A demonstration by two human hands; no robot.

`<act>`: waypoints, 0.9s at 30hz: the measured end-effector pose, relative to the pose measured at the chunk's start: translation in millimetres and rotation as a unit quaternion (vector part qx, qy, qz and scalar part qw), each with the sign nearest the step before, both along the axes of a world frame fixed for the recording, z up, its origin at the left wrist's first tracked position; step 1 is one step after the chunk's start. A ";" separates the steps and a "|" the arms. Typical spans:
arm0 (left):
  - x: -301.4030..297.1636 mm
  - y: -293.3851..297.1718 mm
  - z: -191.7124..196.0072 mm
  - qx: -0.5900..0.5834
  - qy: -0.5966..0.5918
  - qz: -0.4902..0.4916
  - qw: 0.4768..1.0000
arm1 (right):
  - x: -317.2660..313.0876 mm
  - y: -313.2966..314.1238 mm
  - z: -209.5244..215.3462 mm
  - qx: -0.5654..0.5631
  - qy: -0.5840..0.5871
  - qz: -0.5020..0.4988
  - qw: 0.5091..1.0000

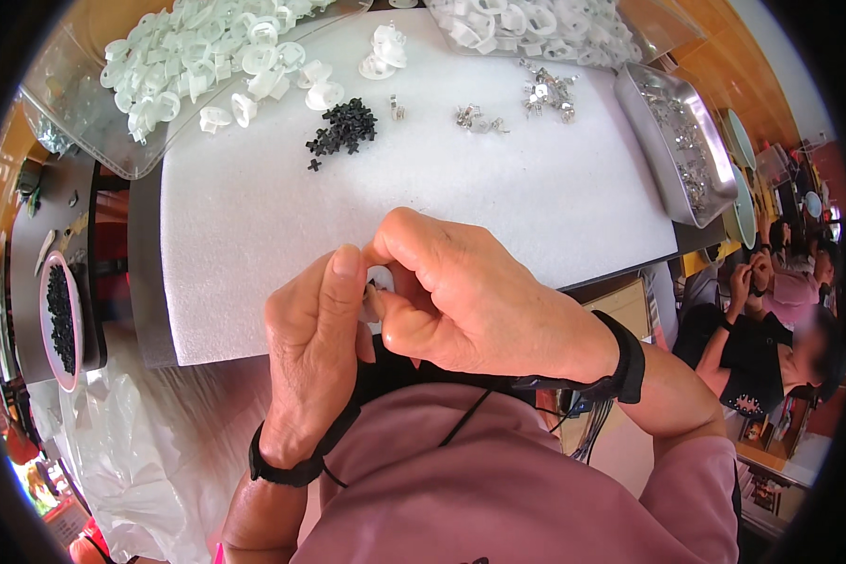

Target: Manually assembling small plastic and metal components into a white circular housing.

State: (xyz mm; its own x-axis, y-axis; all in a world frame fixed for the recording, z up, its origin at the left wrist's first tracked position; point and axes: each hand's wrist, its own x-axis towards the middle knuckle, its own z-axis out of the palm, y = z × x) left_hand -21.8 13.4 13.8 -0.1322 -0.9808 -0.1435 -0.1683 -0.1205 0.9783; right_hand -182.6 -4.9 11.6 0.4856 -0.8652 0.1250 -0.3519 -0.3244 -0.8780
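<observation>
Hands pinch one small white part [378, 279] between left hand [315, 348] and right hand [461, 291], below the foam pad [423, 197]. Right of the pad, a steel tray [700, 202] holds metal clips; left, a pink bowl [45, 329] holds black bits.

The small white part [380, 278] was mostly hidden behind the fingers [348, 282] of both hands. The metal pieces [545, 92] on the counter [423, 188] were too small to identify.
</observation>
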 end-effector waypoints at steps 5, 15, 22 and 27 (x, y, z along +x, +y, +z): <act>-0.9 -0.1 -0.9 0.005 0.004 0.009 1.000 | 1.8 -2.1 -7.8 -0.077 -0.021 -0.006 0.997; 1.4 -5.9 -6.2 0.051 0.160 0.043 0.985 | 1.4 4.9 3.9 -0.024 -0.037 -0.047 0.998; 6.1 -7.5 -4.0 0.055 0.129 0.038 0.989 | 12.8 4.0 -3.1 -0.201 0.080 -0.059 0.974; 1.6 -7.3 -8.2 0.019 0.147 0.045 0.988 | 14.3 5.3 -8.2 -0.245 0.068 -0.077 0.964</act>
State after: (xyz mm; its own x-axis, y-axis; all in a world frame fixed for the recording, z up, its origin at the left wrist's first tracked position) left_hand -20.2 6.1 5.6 -0.0862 -0.9852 -0.1480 0.1347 -0.1587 0.9781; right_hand -168.3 0.4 3.5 0.3961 -0.7818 0.4815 -0.5308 -0.6229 -0.5747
